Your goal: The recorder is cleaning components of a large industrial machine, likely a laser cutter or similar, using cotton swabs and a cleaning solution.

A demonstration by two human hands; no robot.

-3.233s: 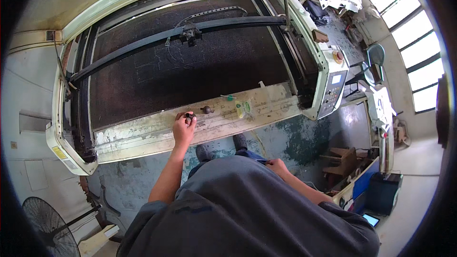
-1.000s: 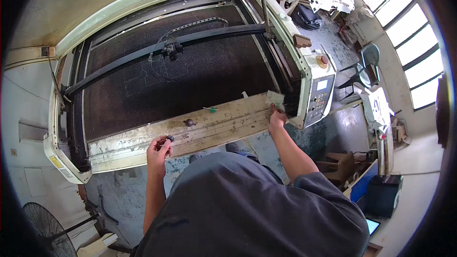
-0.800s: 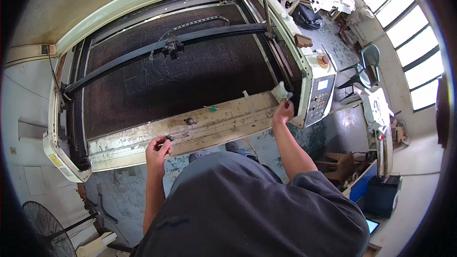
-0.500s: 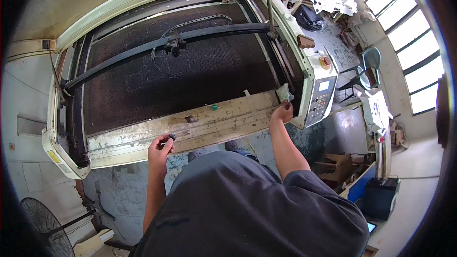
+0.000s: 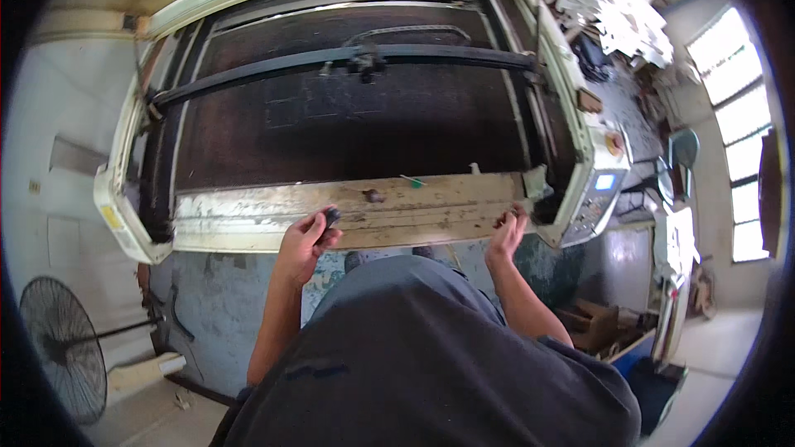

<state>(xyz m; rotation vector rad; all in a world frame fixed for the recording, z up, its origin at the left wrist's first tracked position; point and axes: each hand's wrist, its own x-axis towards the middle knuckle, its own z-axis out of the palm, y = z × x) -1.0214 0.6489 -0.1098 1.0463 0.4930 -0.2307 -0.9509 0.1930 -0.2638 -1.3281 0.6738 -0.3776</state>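
Note:
Above the pale, worn front ledge of a large flatbed cutting machine, my left hand pinches a small black round piece between thumb and fingers. My right hand is over the ledge's right end, fingers curled together; a small dark bit shows at the fingertips, too blurred to name. Just beyond that hand lies a crumpled whitish packet in the ledge's right corner. A small dark brown rounded part sits on the ledge between my hands, with a thin green-and-white item behind it.
Behind the ledge spreads the dark machine bed, crossed by a gantry beam carrying a head. A control panel with a lit screen is at the right. A fan stands lower left, and a chair far right.
The view has swung left, shifting the machine rightward in the picture. My right hand has come away from the whitish packet. My left hand still holds the black piece, now farther over the ledge.

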